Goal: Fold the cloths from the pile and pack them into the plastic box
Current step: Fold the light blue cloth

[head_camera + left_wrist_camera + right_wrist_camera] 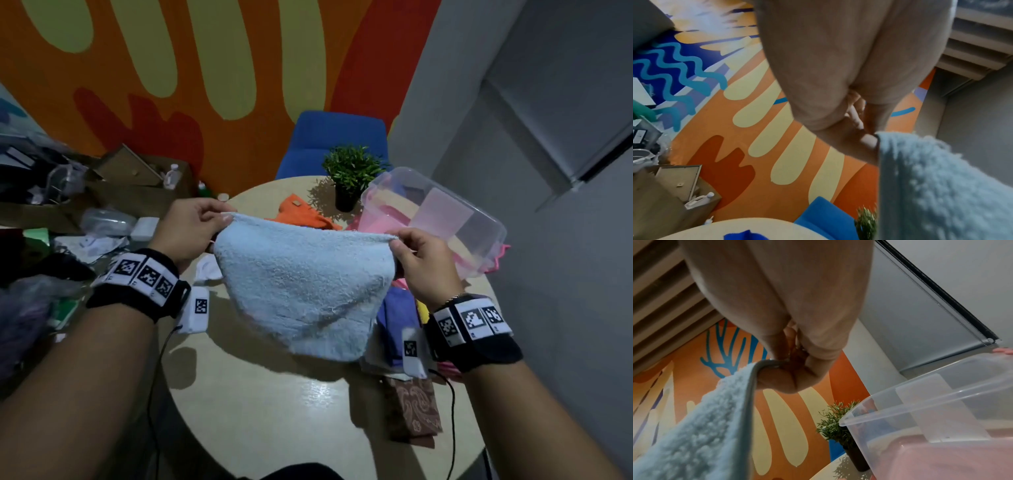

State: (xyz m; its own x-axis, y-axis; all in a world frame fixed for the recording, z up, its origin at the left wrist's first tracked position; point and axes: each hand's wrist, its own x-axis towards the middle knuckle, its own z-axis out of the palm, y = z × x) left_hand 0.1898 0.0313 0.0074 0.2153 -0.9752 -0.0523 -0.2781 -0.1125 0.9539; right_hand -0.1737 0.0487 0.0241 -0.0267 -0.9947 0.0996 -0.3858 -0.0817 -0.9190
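1. My left hand (pixel 191 228) and right hand (pixel 423 263) each pinch a top corner of the pale blue terry cloth (pixel 298 291), hanging between them.
2. I should keep the corners level, then bring them together.
3. The clear plastic box (pixel 479 219) sits just beyond my right hand.

Towel (pixel 294 291) between both hands, above table (pixel 274 411); box (pixel 435 219) right, beside plant (pixel 352 171)
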